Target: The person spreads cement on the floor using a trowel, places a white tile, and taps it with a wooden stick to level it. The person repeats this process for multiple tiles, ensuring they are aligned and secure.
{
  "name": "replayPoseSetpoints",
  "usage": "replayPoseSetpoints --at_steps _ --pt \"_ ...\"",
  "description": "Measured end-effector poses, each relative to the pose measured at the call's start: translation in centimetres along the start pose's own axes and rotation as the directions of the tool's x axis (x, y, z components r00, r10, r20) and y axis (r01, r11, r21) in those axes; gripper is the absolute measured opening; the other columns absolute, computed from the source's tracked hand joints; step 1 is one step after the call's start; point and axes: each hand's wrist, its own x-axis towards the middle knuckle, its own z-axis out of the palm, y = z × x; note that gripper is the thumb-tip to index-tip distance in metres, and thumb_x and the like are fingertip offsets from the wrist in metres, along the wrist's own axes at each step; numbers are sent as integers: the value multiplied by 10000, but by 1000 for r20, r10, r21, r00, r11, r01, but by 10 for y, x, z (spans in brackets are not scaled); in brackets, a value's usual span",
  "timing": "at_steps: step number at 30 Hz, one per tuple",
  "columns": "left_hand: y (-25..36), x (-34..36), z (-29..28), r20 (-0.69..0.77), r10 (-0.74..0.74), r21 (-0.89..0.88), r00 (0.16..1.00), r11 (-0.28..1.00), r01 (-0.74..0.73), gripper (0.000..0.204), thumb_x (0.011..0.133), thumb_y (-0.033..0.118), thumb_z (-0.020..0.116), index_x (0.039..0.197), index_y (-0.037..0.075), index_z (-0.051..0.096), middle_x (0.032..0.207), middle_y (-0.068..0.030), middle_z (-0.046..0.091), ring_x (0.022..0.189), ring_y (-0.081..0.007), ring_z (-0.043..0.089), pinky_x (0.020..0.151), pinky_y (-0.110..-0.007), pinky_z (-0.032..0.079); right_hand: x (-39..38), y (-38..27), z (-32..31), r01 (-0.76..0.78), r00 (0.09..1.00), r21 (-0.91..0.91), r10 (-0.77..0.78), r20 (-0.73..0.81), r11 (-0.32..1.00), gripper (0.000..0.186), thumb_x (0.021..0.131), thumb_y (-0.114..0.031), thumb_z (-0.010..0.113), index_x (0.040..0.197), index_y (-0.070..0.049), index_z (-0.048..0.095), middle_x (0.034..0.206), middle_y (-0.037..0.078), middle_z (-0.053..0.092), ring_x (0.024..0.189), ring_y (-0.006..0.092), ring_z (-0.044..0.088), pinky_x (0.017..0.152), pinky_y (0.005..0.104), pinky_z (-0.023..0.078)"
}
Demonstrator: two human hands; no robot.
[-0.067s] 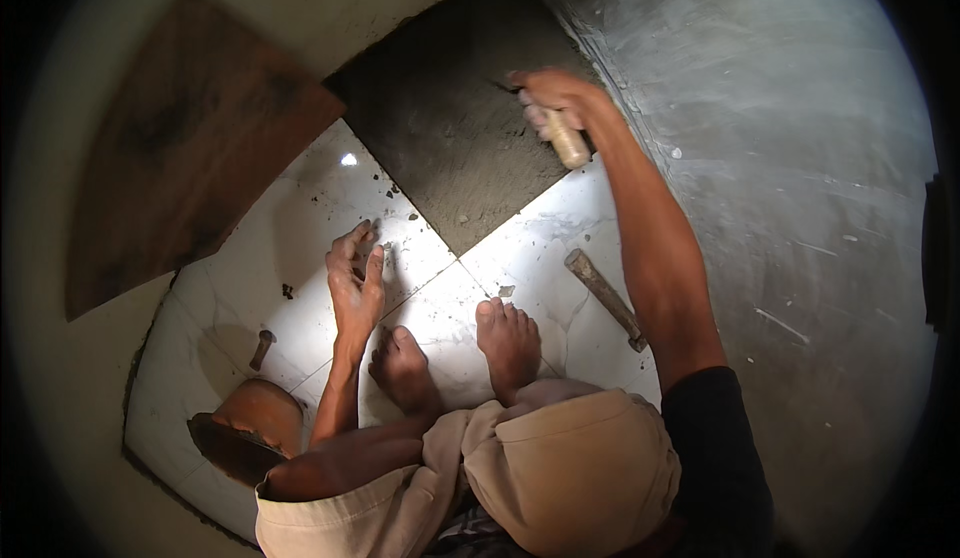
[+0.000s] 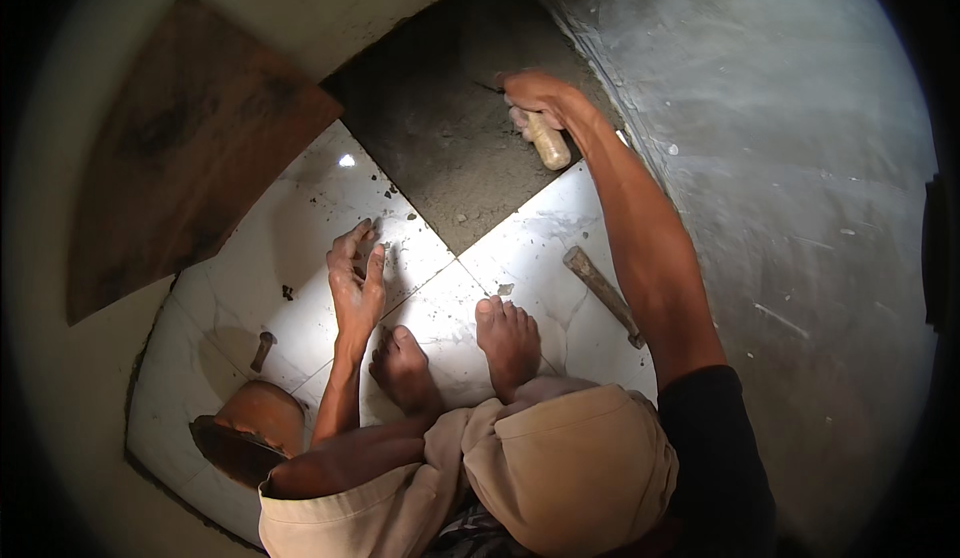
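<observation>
My right hand (image 2: pixel 532 96) is closed round the pale wooden handle of a trowel (image 2: pixel 550 144) over a square bed of dark grey mortar (image 2: pixel 440 148). Most of the blade is hidden by the hand; only a thin dark edge pokes out to its left. My left hand (image 2: pixel 356 283) hangs over the white tiles (image 2: pixel 300 218), fingers apart and slightly curled, with nothing in it. Crumbs of mortar lie scattered along the bed's near edges.
A brown board (image 2: pixel 190 148) slants at the left. Near my left knee stands an orange-brown container (image 2: pixel 270 413) beside a small dark object (image 2: pixel 263 351). A short wooden-handled tool (image 2: pixel 603 295) lies right of my feet. A grey wall (image 2: pixel 790 208) rises on the right.
My right hand has shifted a little to the left across the mortar with the trowel. My left hand has stayed in place.
</observation>
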Motion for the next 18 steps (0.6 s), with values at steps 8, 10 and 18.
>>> replayPoseSetpoints --at_steps 8,10,18 --pt "0 10 1 -59 48 -31 997 998 -50 394 971 182 655 1333 26 639 1198 -149 675 1086 -245 585 884 -361 487 -53 -30 72 -106 994 -628 89 -58 771 675 1057 -432 453 1411 142 434 1059 281 680 967 332 687 888 482 532" --pt "2 11 -1 -59 11 -42 998 999 -14 396 968 181 661 1331 23 639 1199 -143 676 1071 -235 587 881 -352 485 -44 -16 52 -78 983 -693 -61 -174 717 678 1050 -445 471 1393 140 474 1183 343 661 1111 369 674 979 485 502" --pt "-15 11 -2 -70 18 -67 997 997 -23 433 977 255 664 1353 43 629 1230 -115 684 1042 -194 611 858 -331 475 -7 -17 41 -36 994 -645 -41 -104 763 629 1031 -414 533 1346 130 510 1136 316 681 991 375 716 873 464 564"
